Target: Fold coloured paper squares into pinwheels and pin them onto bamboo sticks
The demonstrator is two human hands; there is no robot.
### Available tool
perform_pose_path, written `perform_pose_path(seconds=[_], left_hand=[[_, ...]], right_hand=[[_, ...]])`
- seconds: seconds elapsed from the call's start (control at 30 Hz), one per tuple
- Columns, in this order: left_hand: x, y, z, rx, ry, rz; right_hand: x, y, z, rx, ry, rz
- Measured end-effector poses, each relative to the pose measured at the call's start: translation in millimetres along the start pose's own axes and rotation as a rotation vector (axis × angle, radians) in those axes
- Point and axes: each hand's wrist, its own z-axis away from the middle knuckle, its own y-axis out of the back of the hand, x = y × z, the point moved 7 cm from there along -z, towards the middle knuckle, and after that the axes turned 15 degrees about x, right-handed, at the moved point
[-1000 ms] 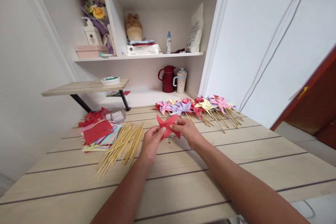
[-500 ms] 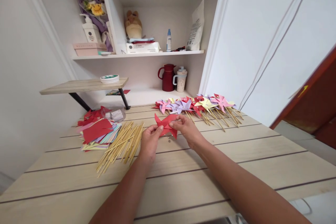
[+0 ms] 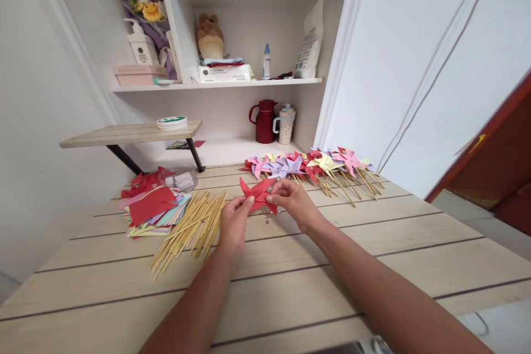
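Note:
A red paper pinwheel [image 3: 258,193] is held up over the table, its pointed blades folded toward the middle. My left hand [image 3: 234,221] pinches it from the left, thumb on top. From the right, my right hand [image 3: 292,204] grips it near its centre with thumb and fingertips closed. Several small metal fasteners [image 3: 267,222] lie on the wood just below the pinwheel. To the left of my left hand is a loose pile of thin wooden sticks [image 3: 188,232]. Beyond my right hand lie several finished pinwheels [image 3: 326,164] on sticks, in red, pink, purple and yellow.
Coloured paper sheets [image 3: 153,207] are stacked at the left, beside a clear plastic box [image 3: 182,181]. A small raised wooden shelf [image 3: 133,135] stands behind them. At the back are a red jug [image 3: 264,121] and a cream cup [image 3: 285,124].
Both hands still hold the red pinwheel, which has shifted slightly left. My right fingertips have drawn closer to its centre.

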Motion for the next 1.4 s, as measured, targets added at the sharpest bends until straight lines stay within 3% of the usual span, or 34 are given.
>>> perform_pose_path(seconds=[0.2, 0.5, 0.6, 0.9, 1.0, 1.17, 1.4], left_hand=[[0, 3.1, -2, 0.017, -0.022, -0.014], [8, 5.7, -2, 0.059, -0.108, -0.078], [12, 2.3, 1, 0.041, -0.149, -0.137], [12, -1.9, 2, 0.008, -0.177, -0.213], [11, -1.9, 2, 0.005, -0.166, -0.200], [11, -1.1, 2, 0.000, -0.154, -0.189], [10, -2.7, 2, -0.014, -0.176, -0.210]], right_hand=[[-6, -2, -1, -0.096, 0.150, 0.175], [-21, -1, 3, -0.129, 0.343, 0.398], [-18, -3, 4, -0.175, 0.323, 0.425], [-11, 3, -2, -0.079, 0.242, 0.346], [-13, 0, 0, -0.127, 0.219, 0.304], [-11, -11, 10, -0.330, 0.199, 0.336], [-7, -4, 5, -0.265, 0.195, 0.409]])
